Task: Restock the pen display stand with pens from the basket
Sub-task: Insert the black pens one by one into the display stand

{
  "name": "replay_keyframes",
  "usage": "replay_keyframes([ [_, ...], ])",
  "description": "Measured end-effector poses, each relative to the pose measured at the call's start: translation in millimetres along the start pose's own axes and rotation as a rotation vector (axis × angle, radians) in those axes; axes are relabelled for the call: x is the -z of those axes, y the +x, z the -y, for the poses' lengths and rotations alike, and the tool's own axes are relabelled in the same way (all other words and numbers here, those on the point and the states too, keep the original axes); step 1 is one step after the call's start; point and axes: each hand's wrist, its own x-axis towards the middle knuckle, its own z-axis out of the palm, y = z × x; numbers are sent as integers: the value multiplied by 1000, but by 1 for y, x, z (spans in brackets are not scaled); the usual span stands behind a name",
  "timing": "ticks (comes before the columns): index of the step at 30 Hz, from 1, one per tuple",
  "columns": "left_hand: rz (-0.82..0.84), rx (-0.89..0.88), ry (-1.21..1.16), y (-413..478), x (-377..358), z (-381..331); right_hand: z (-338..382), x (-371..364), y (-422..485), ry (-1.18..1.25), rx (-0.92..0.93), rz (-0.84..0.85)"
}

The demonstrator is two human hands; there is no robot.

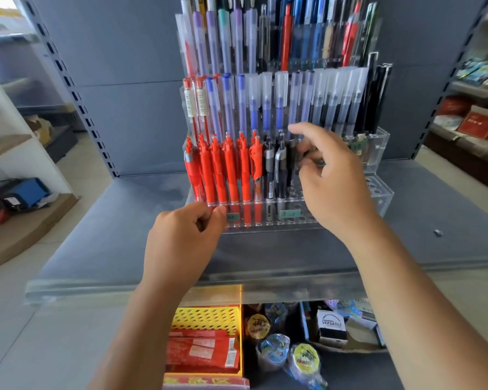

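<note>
**Stand** (pixel 376 153): clear acrylic, stepped tiers, set on a grey shelf (pixel 96 235).
- Front tier: red pens (pixel 217 175), six across the front, standing just beyond the left fingertips. Two grey-clipped pens (pixel 279 170) stand just left of the right fingertips. Empty holes (pixel 375 187) lie right of the right knuckles.
- Second tier, above the right forefinger: two red-capped pens (pixel 197 105) at the left end, then frosted-cap blue and dark pens (pixel 279 102) upright along the row.
- Upper tiers: mixed purple, teal, red and blue pens, crowded and cut off at the frame top.

**Left hand** (pixel 186 243): fingers curled, thumb and forefinger gripping the stand's front left corner.

**Right hand** (pixel 333 181): forefinger raised, the other fingers curled round what looks like a dark pen (pixel 310 152), mostly hidden in the hand, over the front tier beside the grey-clipped pair.

**Basket** (pixel 206 319): yellow, perforated, on the lower shelf below the left wrist. It holds red packets (pixel 203 353).

**Lower shelf, below the right forearm**: three wrapped tape rolls (pixel 273 347) and one white box (pixel 331 325).

**Room**: bare shelf surface lies left of the left hand and right of the right wrist, out to the shelf's front lip (pixel 124 288). One small metal piece (pixel 437 232) lies well right of the right hand.
</note>
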Motion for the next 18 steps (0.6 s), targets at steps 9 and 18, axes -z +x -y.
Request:
replay_keyframes([
  [9, -3, 2, -3, 2, -1, 0, -1, 5, 0, -6, -21, 42],
  [18, -72, -25, -52, -1, 10, -17, 10, 20, -12, -28, -78, 30],
])
